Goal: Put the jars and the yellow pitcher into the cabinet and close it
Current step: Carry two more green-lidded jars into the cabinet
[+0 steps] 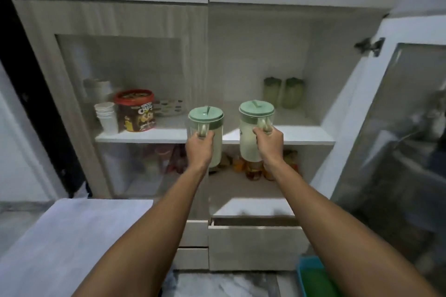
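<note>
open cabinet (265, 38), right door (395, 128) swung wide: left hand (199, 149) and right hand (269, 143) each clasp a green-lidded jar (205, 116) (256, 109) by its handle, upright, level with the middle shelf (301, 138) front edge for sliding in.

Two jars (205, 125) (255, 125) side by side before the cabinet shelf (309, 136).

The single head-worn camera looks forward and slightly down, close to the open pale wood-grain cabinet (321, 75).
</note>
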